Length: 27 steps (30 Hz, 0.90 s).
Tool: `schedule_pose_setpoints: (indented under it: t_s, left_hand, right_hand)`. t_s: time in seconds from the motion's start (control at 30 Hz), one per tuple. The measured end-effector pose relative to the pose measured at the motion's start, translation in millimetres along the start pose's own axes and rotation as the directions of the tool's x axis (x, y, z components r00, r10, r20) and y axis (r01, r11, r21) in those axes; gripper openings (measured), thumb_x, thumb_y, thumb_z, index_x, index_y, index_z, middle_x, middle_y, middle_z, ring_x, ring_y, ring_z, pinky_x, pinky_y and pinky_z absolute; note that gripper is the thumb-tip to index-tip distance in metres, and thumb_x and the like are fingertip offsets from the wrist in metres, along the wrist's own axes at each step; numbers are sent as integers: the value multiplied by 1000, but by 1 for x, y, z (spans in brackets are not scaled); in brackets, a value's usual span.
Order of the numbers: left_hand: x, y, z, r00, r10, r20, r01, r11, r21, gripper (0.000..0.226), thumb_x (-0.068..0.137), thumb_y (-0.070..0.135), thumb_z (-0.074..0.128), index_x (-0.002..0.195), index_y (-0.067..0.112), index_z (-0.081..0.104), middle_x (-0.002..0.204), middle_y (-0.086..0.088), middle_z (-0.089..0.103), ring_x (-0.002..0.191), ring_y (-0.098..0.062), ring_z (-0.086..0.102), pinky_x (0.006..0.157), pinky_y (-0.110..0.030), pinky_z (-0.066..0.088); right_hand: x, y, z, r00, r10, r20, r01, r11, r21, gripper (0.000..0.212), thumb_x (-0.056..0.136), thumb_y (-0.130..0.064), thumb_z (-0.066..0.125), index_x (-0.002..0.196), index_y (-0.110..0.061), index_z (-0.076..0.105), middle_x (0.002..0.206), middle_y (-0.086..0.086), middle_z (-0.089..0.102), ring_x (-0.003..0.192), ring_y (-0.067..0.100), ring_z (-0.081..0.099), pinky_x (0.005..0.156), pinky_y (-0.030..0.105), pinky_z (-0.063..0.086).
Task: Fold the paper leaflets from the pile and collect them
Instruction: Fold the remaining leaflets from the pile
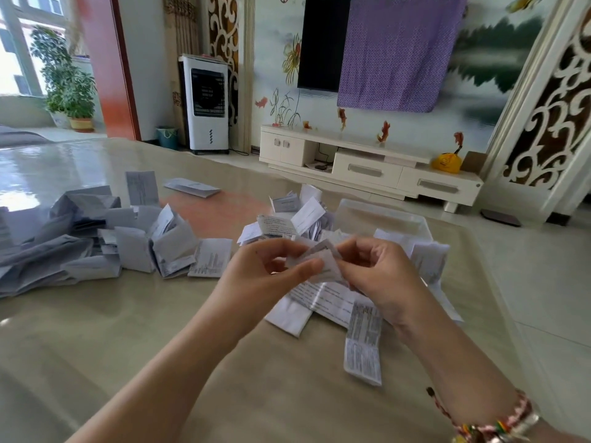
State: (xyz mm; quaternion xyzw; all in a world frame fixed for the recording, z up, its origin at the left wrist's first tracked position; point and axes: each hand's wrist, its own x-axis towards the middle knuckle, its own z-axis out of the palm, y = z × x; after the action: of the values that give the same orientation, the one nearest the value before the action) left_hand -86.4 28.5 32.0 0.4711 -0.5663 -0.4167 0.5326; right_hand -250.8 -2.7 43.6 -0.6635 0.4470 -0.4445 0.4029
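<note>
Both hands meet over the middle of the table on one small white leaflet (pixel 323 263), blurred by motion. My left hand (pixel 271 270) pinches its left side between thumb and fingers. My right hand (pixel 377 270) pinches its right side. Under and behind the hands lies a heap of small folded leaflets (pixel 287 219). A clear plastic container (pixel 380 215) stands behind that heap. A big pile of larger leaflets (pixel 80 238) spreads over the left of the table. Flat printed leaflets (pixel 363 340) lie under my right wrist.
The beige table (pixel 160 330) has bare room at the front left. Two stray leaflets (pixel 192 187) lie further back on it. Beyond the table are a white TV cabinet (pixel 367 167), a white air cooler (pixel 208 103) and a shiny floor on the right.
</note>
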Motion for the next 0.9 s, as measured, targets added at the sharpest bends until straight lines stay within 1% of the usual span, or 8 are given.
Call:
schedule_pose_setpoints:
  t_s: [0.1, 0.17, 0.27, 0.33, 0.4, 0.57, 0.7, 0.9]
  left_hand:
    - [4, -6, -2, 997, 3, -78, -1, 1000, 26, 10, 75, 19, 78, 78, 10, 74, 83, -7, 74, 84, -27, 69, 80, -33, 56]
    - [5, -10, -3, 995, -9, -103, 10, 1000, 10, 8, 77, 15, 76, 75, 8, 72, 81, -11, 73, 84, -29, 69, 81, -36, 58]
    - [8, -14, -3, 992, -11, -129, 8, 1000, -20, 8, 83, 11, 71, 79, 5, 68, 78, -11, 73, 78, -27, 71, 74, -30, 59]
    - [8, -15, -1, 989, -7, -147, 4, 1000, -20, 7, 88, 10, 66, 82, 7, 63, 75, -8, 73, 74, -22, 71, 71, -29, 59]
    - [7, -17, -1, 988, -3, -152, 1, 1000, -13, 5, 92, 8, 60, 90, 12, 58, 77, -9, 74, 75, -23, 71, 73, -32, 59]
    - [7, -22, -1, 988, 71, -137, -66, 997, 44, 18, 99, 3, 45, 92, 19, 51, 81, -15, 72, 77, -24, 72, 75, -39, 59]
    - [10, -24, 1, 990, 58, -128, -49, 996, 70, 38, 98, -6, 34, 78, 10, 62, 84, -1, 69, 74, -11, 66, 72, -31, 58]
    - [14, -32, 1, 994, -12, -113, 23, 995, 99, 28, 95, -2, 39, 87, 14, 62, 91, -5, 62, 82, -23, 59, 87, -46, 53]
  right_hand:
    - [-1, 0, -3, 1000, -2, 17, 3, 995, -95, 5, 84, -14, 72, 87, -16, 71, 78, 1, 71, 74, 11, 67, 69, 22, 55]
    - [-3, 0, -13, 1000, -21, -20, 13, 942, -336, 5, 86, -24, 69, 91, -26, 67, 85, -4, 69, 83, 13, 65, 75, 27, 56]
    - [-10, -7, -31, 999, 4, 34, 22, 657, -754, 17, 81, -47, 67, 89, -35, 61, 97, -16, 55, 99, 7, 45, 79, 25, 38]
    - [-13, -11, -36, 992, 99, 76, 17, 496, -868, 27, 74, -58, 68, 89, -38, 58, 102, -17, 46, 105, 6, 29, 85, 28, 27]
    - [-15, -12, -36, 984, 152, 92, 15, 445, -895, 28, 73, -58, 70, 89, -38, 57, 104, -16, 42, 109, 8, 24, 90, 29, 25]
    - [-18, -14, -35, 979, 140, 151, 76, 434, -898, 23, 77, -51, 70, 87, -36, 57, 104, -17, 39, 107, 9, 26, 90, 30, 26]
    - [-18, -14, -35, 970, 163, 182, 84, 479, -874, 20, 77, -49, 71, 83, -34, 59, 105, -17, 42, 107, 8, 28, 91, 30, 27]
    - [-12, -11, -38, 988, 133, 78, -20, 613, -790, 17, 75, -42, 77, 70, -33, 63, 97, -10, 58, 103, 10, 46, 95, 36, 40]
